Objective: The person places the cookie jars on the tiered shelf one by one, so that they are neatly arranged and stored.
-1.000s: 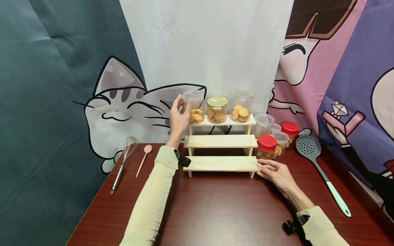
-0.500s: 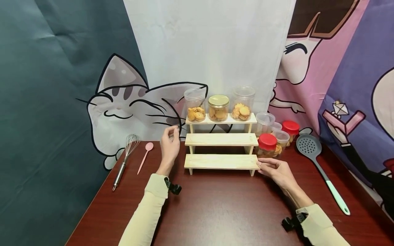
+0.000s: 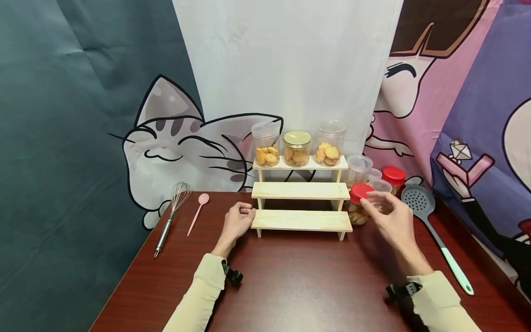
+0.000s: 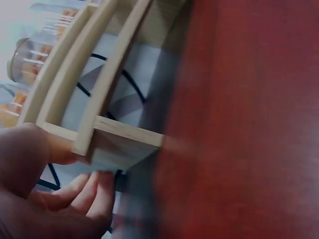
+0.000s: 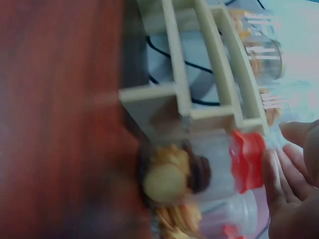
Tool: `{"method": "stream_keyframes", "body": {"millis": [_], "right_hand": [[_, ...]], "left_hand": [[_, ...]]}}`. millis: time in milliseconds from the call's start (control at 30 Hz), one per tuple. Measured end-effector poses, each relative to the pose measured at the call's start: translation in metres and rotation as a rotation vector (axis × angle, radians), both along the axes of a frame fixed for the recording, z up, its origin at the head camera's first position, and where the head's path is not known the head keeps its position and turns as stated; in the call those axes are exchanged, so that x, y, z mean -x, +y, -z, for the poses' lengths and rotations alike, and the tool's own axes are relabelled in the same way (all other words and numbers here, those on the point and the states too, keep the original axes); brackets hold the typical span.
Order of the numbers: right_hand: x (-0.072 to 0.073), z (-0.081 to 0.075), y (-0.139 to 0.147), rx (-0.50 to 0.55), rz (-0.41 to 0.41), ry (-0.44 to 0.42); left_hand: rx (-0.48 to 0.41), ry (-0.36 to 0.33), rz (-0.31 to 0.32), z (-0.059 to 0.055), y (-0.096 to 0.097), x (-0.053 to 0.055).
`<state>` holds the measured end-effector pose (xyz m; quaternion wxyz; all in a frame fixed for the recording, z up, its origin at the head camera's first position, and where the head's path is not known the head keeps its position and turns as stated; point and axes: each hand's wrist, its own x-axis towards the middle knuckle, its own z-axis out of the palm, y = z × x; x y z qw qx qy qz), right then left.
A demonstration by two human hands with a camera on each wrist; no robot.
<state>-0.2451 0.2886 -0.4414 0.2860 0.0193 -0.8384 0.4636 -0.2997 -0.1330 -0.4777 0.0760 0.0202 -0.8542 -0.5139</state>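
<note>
A three-tier wooden display rack (image 3: 300,220) stands mid-table. At its lower left end is my left hand (image 3: 237,225), fingers loosely bent beside the lowest step; whether they touch it I cannot tell. The left wrist view shows the thumb (image 4: 57,149) close to the step's end. My right hand (image 3: 392,219) is at the red-lidded jar (image 3: 359,207) right of the rack, thumb and fingers parted. In the right wrist view a small gap shows between its fingers (image 5: 276,172) and the scalloped red lid (image 5: 247,160); biscuits fill that jar's bottom.
On the top step stand a clear-lidded jar (image 3: 266,144), a gold-lidded jar (image 3: 297,148) and another clear jar (image 3: 330,144), all with biscuits. More jars (image 3: 359,167) cluster behind my right hand. A whisk (image 3: 170,221) and pink spoon (image 3: 198,213) lie left, a skimmer (image 3: 435,235) right.
My left hand has left the top-left jar and come down to the lowest step's end. My right hand has let go of the lowest step and moved up to the red-lidded jar.
</note>
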Motion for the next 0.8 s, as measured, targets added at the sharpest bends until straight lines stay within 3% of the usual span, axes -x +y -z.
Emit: {"method": "stream_keyframes", "body": {"millis": [67,200,433,800], "right_hand": [[0.006,-0.006,0.003,-0.029,0.024,0.029],[0.015,-0.012,0.004,-0.150,0.041,0.013],[0.028,-0.014,0.000,-0.297,0.004,-0.003],[0.027,-0.021,0.000,-0.352,-0.002,-0.020]], "left_hand": [[0.024,-0.014,0.016,0.004,-0.001,-0.002],[0.072,0.026,0.030,0.006,0.000,-0.003],[0.032,0.050,0.009,0.007,0.002,-0.001],[0.008,0.048,0.009,0.011,0.001,-0.001]]}}
